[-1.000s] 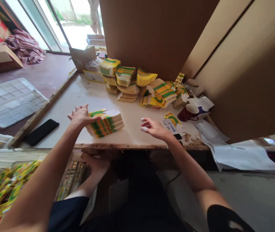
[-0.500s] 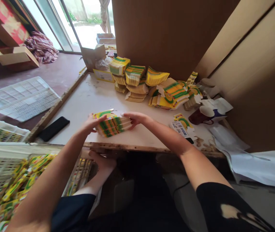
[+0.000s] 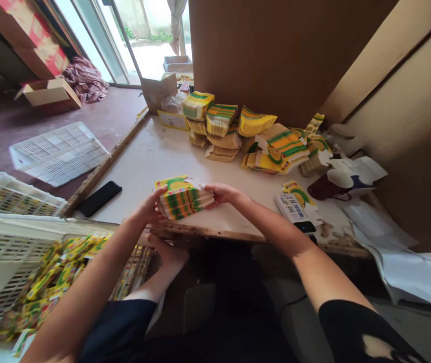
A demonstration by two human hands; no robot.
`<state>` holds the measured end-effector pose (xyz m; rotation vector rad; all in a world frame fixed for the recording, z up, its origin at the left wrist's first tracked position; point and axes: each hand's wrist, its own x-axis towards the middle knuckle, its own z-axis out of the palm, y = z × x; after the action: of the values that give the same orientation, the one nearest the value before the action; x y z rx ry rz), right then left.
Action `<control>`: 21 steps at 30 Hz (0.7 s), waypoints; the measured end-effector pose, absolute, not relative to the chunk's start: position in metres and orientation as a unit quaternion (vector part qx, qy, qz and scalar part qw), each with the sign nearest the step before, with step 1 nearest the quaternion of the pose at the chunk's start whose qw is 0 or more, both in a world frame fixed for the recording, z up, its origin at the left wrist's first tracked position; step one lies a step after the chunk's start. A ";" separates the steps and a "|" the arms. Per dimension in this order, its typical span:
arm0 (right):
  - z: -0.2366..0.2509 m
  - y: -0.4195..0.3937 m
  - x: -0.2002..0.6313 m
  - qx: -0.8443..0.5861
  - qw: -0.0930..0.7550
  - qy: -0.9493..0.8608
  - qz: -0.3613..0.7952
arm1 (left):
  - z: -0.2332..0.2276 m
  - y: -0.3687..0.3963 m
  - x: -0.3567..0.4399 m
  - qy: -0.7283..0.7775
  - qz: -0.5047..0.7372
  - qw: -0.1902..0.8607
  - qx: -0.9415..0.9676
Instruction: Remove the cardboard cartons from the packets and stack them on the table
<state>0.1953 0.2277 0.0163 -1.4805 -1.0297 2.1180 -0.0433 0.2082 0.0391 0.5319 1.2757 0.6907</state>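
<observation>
A thick stack of flat yellow-and-green printed cartons is held just above the near edge of the white table. My left hand grips its left end and my right hand grips its right end. Further back on the table lie several more piles of the same cartons. A few loose cartons lie to the right of my right hand.
A black phone lies on the table's left edge. A dark red mug stands at the right beside white paper. A white crate holding yellow cartons is at the lower left. Big cardboard sheets wall off the back and right.
My right hand came over from the right and took hold of the stack's right end. Both hands then drew the stack toward the table's near edge.
</observation>
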 end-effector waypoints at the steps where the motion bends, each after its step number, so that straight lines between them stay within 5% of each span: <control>1: 0.015 0.225 0.195 -0.517 0.192 -0.380 0.743 | 0.039 0.206 -0.044 0.577 0.300 0.721 0.238; 11: 0.001 0.225 0.206 -0.403 0.354 -0.632 0.559 | 0.048 0.208 -0.056 0.519 0.435 0.605 0.419; 21: -0.028 0.213 0.196 -0.414 0.303 -0.784 0.349 | -0.007 0.198 -0.075 0.475 0.319 0.410 0.710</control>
<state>0.1961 0.2133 -0.0280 -1.0984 -2.0785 0.9253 -0.0750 0.1977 -0.0070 1.7872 1.1969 0.8037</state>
